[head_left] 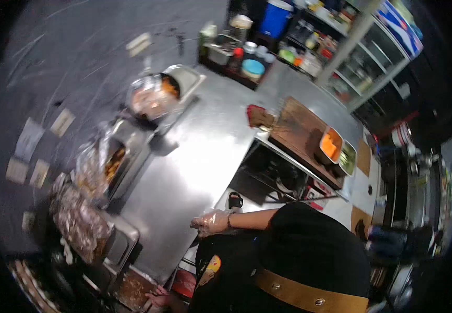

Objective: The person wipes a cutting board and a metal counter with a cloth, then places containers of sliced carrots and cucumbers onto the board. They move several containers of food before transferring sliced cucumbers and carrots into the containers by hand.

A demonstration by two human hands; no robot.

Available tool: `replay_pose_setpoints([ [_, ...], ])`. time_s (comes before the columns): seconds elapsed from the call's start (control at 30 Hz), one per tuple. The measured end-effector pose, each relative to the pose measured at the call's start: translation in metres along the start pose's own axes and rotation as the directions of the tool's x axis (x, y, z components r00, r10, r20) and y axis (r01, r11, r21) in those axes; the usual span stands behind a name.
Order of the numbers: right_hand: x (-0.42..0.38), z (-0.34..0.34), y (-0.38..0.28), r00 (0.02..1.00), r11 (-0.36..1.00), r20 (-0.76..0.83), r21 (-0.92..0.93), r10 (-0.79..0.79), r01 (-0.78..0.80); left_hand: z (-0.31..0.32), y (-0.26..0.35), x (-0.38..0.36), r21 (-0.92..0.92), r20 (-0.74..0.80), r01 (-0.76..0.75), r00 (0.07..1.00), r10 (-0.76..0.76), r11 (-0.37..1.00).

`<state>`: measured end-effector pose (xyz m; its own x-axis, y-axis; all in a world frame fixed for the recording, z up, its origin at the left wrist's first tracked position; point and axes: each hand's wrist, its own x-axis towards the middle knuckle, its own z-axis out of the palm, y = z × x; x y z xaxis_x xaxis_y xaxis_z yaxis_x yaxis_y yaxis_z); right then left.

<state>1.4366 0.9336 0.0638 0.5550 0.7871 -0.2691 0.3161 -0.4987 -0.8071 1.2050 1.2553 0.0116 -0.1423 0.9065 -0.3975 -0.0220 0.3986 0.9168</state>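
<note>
My right hand, in a clear plastic glove, is over the near edge of the steel table. Its fingers are curled together, and whatever they hold, if anything, is too small to tell. At the bottom, my left hand is at the edge of a metal tray with brown food in it; its fingers are blurred and partly cut off by shadow. Next to that tray stands a steel container, with a plastic-covered mass of food beside it.
Along the wall are a plastic-lined container of food and a plastic-wrapped bowl. A wooden board bears tubs of orange pieces and green pieces. A crate of jars stands at the back. Another person is at right.
</note>
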Motion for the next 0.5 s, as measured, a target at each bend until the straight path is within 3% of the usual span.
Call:
replay_pose_setpoints([
  [0.03,-0.013,-0.009,0.005,0.999,1.000,-0.038,0.011,0.025,-0.024,-0.007,-0.010,-0.001,0.017,0.044,-0.001,0.999,0.000,1.000],
  [0.07,-0.025,-0.022,0.010,0.994,0.997,-0.083,-0.016,0.070,-0.072,-0.012,-0.023,0.000,0.153,0.211,0.128,0.964,-0.159,0.980],
  [0.1,-0.036,-0.030,0.017,0.986,0.992,-0.122,-0.037,0.111,-0.117,-0.018,-0.036,0.004,0.308,0.337,0.222,0.884,-0.324,0.925],
  [0.13,-0.049,-0.028,0.038,0.965,0.998,-0.259,-0.009,0.051,-0.055,-0.022,-0.061,0.001,0.454,0.467,0.180,0.786,-0.405,0.873],
  [0.17,-0.060,-0.035,0.060,0.964,0.977,-0.207,-0.092,0.169,-0.191,-0.024,-0.093,-0.005,0.585,0.639,0.001,0.615,-0.462,0.811],
  [0.2,-0.079,-0.048,0.065,0.944,0.972,-0.237,0.004,0.229,-0.235,-0.025,-0.127,-0.005,0.557,0.820,-0.285,0.334,-0.464,0.780],
  [0.23,-0.099,-0.061,0.069,0.930,0.962,-0.245,0.082,0.274,-0.262,-0.015,-0.145,-0.023,0.372,0.907,-0.484,0.009,-0.421,0.792],
  [0.3,-0.129,-0.059,0.131,0.864,0.997,-0.502,-0.083,-0.050,0.009,-0.005,-0.174,-0.087,0.628,0.762,-0.372,0.119,-0.637,0.683],
  [0.37,-0.166,-0.109,0.104,0.919,0.966,-0.298,0.050,0.257,-0.254,0.001,-0.184,-0.144,0.728,0.679,-0.244,0.134,-0.721,0.640],
  [0.43,-0.187,-0.114,0.125,0.914,0.987,-0.379,-0.009,0.146,-0.161,0.003,-0.174,-0.177,0.770,0.637,-0.150,0.123,-0.761,0.621],
  [0.5,-0.204,-0.116,0.134,0.931,0.974,-0.312,-0.066,0.188,-0.219,-0.006,-0.159,-0.186,0.808,0.578,-0.167,0.040,-0.815,0.565],
])
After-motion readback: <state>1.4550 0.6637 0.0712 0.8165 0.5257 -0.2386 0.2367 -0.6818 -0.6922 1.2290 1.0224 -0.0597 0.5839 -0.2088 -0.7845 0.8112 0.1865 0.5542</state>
